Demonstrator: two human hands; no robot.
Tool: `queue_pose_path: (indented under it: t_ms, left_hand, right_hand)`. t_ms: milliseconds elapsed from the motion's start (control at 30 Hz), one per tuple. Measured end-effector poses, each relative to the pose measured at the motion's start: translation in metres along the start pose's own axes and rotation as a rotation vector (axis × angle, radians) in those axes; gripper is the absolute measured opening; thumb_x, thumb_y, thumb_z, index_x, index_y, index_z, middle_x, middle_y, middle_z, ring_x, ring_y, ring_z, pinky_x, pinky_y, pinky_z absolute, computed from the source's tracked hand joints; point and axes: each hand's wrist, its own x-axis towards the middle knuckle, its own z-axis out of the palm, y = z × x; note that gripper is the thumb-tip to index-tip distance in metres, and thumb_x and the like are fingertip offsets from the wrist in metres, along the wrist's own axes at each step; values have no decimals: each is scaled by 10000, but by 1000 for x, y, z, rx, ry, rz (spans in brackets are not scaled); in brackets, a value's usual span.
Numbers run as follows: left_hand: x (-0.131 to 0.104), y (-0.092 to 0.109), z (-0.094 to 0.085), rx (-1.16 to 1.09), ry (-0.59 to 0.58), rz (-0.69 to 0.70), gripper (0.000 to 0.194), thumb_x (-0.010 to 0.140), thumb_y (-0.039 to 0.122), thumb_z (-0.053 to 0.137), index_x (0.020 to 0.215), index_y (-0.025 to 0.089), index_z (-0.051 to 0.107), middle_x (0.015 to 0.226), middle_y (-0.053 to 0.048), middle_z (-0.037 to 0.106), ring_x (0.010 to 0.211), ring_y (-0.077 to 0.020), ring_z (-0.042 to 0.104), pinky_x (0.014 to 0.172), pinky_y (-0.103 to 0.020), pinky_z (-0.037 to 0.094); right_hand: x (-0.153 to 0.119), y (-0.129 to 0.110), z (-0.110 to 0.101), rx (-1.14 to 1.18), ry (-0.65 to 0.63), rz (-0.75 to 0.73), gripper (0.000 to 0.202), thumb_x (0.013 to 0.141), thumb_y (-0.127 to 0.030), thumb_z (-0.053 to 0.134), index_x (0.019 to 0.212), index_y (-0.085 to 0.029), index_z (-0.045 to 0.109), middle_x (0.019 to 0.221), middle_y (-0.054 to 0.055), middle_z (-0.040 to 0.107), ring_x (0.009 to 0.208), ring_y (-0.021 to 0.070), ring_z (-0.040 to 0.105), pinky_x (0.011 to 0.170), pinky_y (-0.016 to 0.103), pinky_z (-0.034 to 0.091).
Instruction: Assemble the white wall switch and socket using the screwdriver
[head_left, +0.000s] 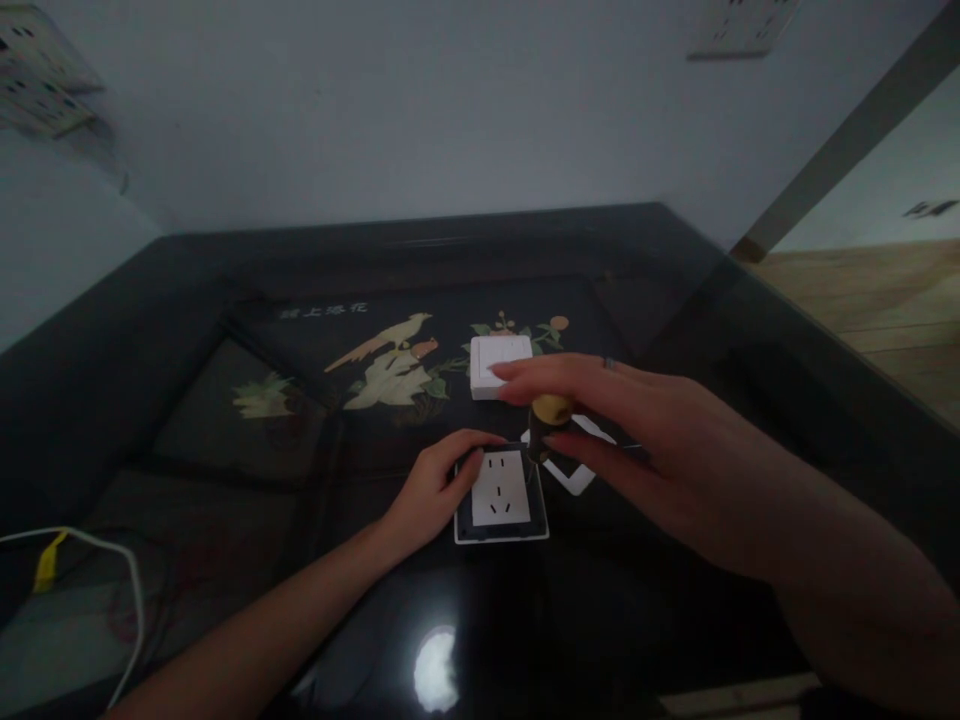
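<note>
A wall socket (pixel 499 505) with a white face and a dark surround lies face up on the glossy black tabletop. My left hand (pixel 442 472) grips its left side, thumb on the top and fingers along the far edge. In my right hand (pixel 630 415) is a short screwdriver (pixel 551 412) with a yellow and black handle, held upright between thumb and fingers. Its lower end is over the socket's upper right edge; whether the tip touches a screw is too small to tell. A white cover frame (pixel 579 480) lies just right of the socket, partly behind my right hand.
Beyond my right fingertips stands a white switch box (pixel 484 372). The black table (pixel 300 540) carries a bird-and-flower picture. A white cable (pixel 136 590) with a yellow tag (pixel 46 568) runs at the left. Sockets hang on the wall (pixel 420 120) behind.
</note>
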Motion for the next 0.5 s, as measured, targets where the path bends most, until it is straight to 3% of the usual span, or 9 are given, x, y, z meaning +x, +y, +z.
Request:
queue_pose_path:
  t_ms: [100, 233, 300, 367, 433, 500]
  left_hand:
    - [0, 0, 0, -2, -5, 8, 261, 967, 220, 464, 1131, 209, 666, 1119, -47, 717, 1054, -208, 650, 930, -339, 487]
    - [-1, 0, 0, -2, -8, 5, 264, 964, 218, 465, 1134, 207, 666, 1117, -52, 717, 1046, -215, 652, 919, -342, 493]
    - [-1, 0, 0, 0, -9, -2, 264, 967, 218, 463, 1134, 212, 666, 1110, -50, 717, 1033, -211, 653, 905, -339, 495]
    - [-1, 0, 0, 0, -11, -8, 260, 970, 219, 464, 1132, 214, 667, 1109, -47, 717, 1030, -208, 652, 901, -337, 493]
    - [-1, 0, -1, -2, -11, -8, 259, 969, 219, 466, 1131, 215, 667, 1112, -47, 717, 1035, -209, 652, 904, -339, 490]
    - [-1, 0, -1, -6, -9, -1, 259, 963, 219, 471, 1133, 214, 667, 1114, -48, 716, 1042, -212, 650, 913, -344, 487]
  right_hand:
    - [1, 1, 5, -82, 43, -5, 230, 924, -170, 583, 1145, -151, 645, 1274, 141, 631, 1146, 234, 627, 906, 359, 555]
    - [3, -1, 12, -188, 143, 28, 150, 927, -228, 592, 1009, -186, 711, 932, 77, 653, 805, 196, 661, 634, 298, 564]
    - [3, -2, 9, -121, 116, 36, 214, 943, -158, 546, 1108, -184, 678, 926, 47, 678, 821, 163, 672, 682, 257, 564]
    - [1, -2, 3, -26, 51, 20, 298, 953, -93, 488, 1219, -152, 609, 1062, 51, 713, 972, 137, 681, 835, 226, 552]
    - [-1, -1, -2, 15, -8, -20, 293, 959, -83, 458, 1210, -136, 600, 1204, 74, 693, 1120, 137, 644, 944, 230, 515]
    - [-1, -1, -1, -49, 17, -33, 226, 963, -154, 493, 1124, -160, 651, 1262, 102, 655, 1108, 184, 647, 919, 299, 539]
